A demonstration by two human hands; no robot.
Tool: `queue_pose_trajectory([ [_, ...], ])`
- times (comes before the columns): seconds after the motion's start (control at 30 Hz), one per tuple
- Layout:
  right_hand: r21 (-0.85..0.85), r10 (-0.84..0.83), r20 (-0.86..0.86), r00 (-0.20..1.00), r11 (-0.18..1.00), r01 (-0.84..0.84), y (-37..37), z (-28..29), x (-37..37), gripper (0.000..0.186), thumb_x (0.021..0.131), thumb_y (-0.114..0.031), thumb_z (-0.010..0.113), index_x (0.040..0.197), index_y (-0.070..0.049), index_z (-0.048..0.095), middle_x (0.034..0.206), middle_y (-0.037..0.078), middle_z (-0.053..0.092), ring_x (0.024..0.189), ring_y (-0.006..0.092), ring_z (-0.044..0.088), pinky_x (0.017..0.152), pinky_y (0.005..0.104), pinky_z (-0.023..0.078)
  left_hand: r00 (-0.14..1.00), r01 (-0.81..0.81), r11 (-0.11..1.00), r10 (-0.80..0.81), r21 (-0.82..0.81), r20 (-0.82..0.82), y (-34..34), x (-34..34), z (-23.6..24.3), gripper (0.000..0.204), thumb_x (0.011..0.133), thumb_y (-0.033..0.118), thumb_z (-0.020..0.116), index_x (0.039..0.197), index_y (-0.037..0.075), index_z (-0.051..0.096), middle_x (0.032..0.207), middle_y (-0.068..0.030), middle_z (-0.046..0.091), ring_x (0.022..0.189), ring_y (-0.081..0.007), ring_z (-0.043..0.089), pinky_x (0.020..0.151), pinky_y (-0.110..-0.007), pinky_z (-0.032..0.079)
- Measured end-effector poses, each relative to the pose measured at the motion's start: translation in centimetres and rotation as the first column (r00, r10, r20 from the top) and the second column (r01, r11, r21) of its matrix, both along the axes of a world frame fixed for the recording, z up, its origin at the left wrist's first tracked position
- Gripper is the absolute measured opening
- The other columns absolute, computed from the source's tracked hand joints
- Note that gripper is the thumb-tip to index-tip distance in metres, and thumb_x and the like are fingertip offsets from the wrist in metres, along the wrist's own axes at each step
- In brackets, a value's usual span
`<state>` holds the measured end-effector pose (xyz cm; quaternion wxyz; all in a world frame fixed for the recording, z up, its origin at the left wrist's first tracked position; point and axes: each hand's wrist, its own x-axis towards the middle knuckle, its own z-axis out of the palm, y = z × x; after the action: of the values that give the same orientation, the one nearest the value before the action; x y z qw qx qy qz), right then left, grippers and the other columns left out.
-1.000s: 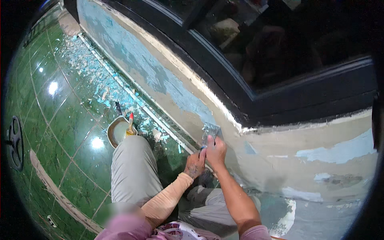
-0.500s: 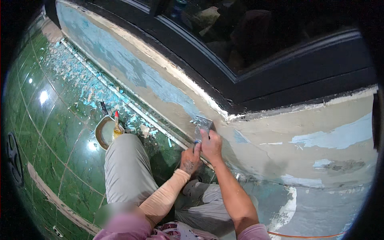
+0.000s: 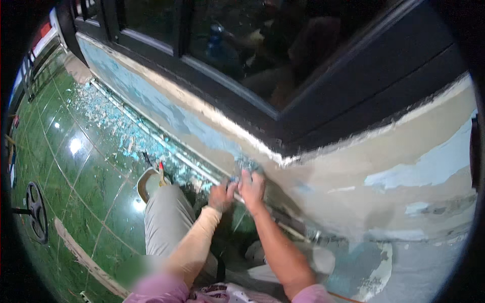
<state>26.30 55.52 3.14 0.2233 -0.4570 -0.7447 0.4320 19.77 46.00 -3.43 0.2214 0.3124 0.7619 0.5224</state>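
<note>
The green tiled floor [image 3: 103, 184] carries scattered turquoise paint flakes [image 3: 121, 126] and a pan [image 3: 150, 185].

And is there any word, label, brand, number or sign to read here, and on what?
None that can be read.
Wall, green floor and dark window frame: no lettering visible.
Brush, container and scraper: too small or blurred to tell if they carry any.
</note>
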Motion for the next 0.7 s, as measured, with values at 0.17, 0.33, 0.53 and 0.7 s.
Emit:
queue_pose_trajectory([
  [0.17,-0.276,-0.147,-0.221,0.964,0.958,0.082,-0.6,-2.6,1.2,0.036,0.091,-0.019,0.056,0.06,-0.004,0.046,0.051,0.004,0.047,0.041,0.0113,0.044,0.036,0.0281,0.034,0.993,-0.005,1.0,0.005,0.0,-0.115,-0.8,0.9,1.6,0.041,0.09,0.041,0.052,0.097,0.0,0.059,0.07,-0.0268,0.06,0.07,-0.0461,0.059,0.064,-0.052,0.047],
  [0.33,-0.092,-0.073,-0.123,0.99,0.994,0.062,-1.2,-0.7,-0.2,0.037,0.086,-0.026,0.059,0.064,0.004,0.056,0.059,0.021,0.056,0.054,0.0348,0.056,0.054,0.0436,0.041,0.999,-0.035,0.999,0.035,-0.012,-0.016,-1.3,0.2,3.1,0.036,0.09,0.037,0.055,0.094,0.002,0.059,0.069,-0.0268,0.06,0.068,-0.0462,0.058,0.06,-0.052,0.046],
  [0.53,-0.076,-0.014,-0.214,0.977,0.997,-0.002,-1.0,0.7,-0.7,0.037,0.091,-0.026,0.058,0.066,0.0,0.051,0.056,0.004,0.05,0.048,0.0111,0.047,0.042,0.0293,0.037,0.999,-0.022,0.999,0.022,0.025,-0.026,-1.9,-0.3,3.9,0.037,0.089,0.04,0.054,0.092,0.003,0.061,0.065,-0.0292,0.057,0.068,-0.0479,0.058,0.057,-0.053,0.046],
  [0.7,0.076,-0.077,-0.188,0.979,0.993,0.093,-1.1,-3.5,0.7,0.036,0.09,-0.025,0.056,0.066,0.002,0.053,0.058,0.008,0.054,0.05,0.0139,0.048,0.047,0.0325,0.039,0.992,-0.085,0.979,0.1,0.185,-0.073,-1.9,1.7,2.8,0.037,0.089,0.04,0.053,0.09,0.004,0.062,0.079,-0.0285,0.061,0.077,-0.0485,0.058,0.067,-0.053,0.047],
])
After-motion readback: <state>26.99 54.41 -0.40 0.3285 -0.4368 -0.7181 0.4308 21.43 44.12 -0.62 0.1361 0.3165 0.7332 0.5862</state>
